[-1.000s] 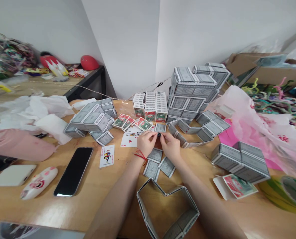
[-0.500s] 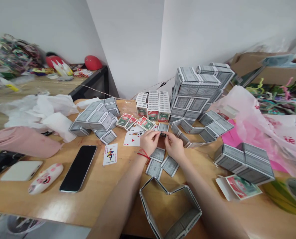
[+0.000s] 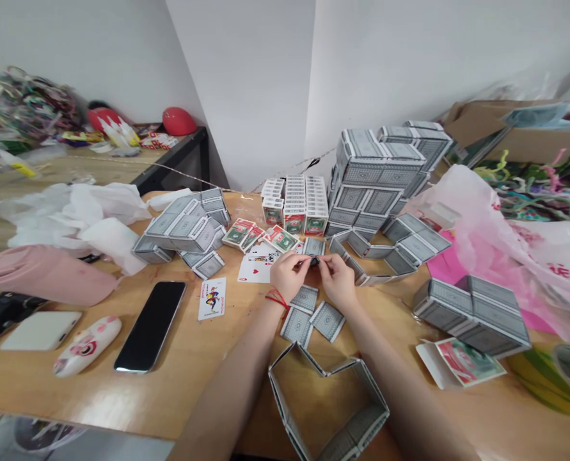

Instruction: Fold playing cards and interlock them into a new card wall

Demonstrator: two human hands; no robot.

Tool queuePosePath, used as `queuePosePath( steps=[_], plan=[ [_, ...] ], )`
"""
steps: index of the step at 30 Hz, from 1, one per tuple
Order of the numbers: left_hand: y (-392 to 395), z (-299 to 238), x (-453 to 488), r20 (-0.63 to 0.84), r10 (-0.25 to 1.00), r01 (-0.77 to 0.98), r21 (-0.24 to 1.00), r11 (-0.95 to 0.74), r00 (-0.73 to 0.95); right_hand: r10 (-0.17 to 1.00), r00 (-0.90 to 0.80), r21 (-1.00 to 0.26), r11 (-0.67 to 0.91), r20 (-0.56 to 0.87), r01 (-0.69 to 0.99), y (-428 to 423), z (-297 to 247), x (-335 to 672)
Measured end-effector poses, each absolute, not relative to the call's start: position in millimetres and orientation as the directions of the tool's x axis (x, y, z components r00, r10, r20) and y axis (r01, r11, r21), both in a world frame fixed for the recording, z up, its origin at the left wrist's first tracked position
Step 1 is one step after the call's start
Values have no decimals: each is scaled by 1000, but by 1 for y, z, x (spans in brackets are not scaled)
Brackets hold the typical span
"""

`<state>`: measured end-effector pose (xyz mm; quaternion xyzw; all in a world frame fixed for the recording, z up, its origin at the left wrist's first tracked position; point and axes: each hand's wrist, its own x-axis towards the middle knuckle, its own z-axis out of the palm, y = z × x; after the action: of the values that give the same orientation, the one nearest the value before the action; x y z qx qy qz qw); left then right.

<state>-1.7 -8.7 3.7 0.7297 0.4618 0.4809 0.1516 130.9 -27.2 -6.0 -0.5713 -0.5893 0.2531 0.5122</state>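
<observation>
My left hand [image 3: 287,275], with a red string at the wrist, and my right hand [image 3: 338,278] meet over the table. The fingertips of both are pinched on a small dark object [image 3: 315,261], whose kind I cannot make out. Below them lie several loose playing cards [image 3: 297,326], patterned grey backs up. Nearer me, between my forearms, stands a heart-shaped frame of folded cards [image 3: 285,410]. Just left of my left hand are face-up cards [image 3: 252,271], and further left is a joker card [image 3: 212,298].
Card boxes [image 3: 295,205] stand in rows behind my hands. A tall structure of folded cards [image 3: 375,169] rises at the right, with an open card frame [image 3: 385,275] before it. A phone [image 3: 151,326], a pink pouch [image 3: 49,272] and a power bank [image 3: 39,330] lie left.
The small dark object has turned between my fingertips and shows rounder and more plainly. My right hand has shifted very slightly. Everything else stays put.
</observation>
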Motion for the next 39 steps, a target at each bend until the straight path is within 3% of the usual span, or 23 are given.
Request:
queuePosePath(
  steps=[12,27,39],
  plan=[
    [-16,1,4,430,897,561,721,-407,98,911,188,-834,231,366,502,-28,-4,129],
    [-28,0,2,381,893,702,566,-432,242,898,288,-872,175,332,458,-27,-4,131],
    [-16,1,5,424,898,605,686,-405,120,901,210,-808,214,381,550,-33,-4,129]
  ],
)
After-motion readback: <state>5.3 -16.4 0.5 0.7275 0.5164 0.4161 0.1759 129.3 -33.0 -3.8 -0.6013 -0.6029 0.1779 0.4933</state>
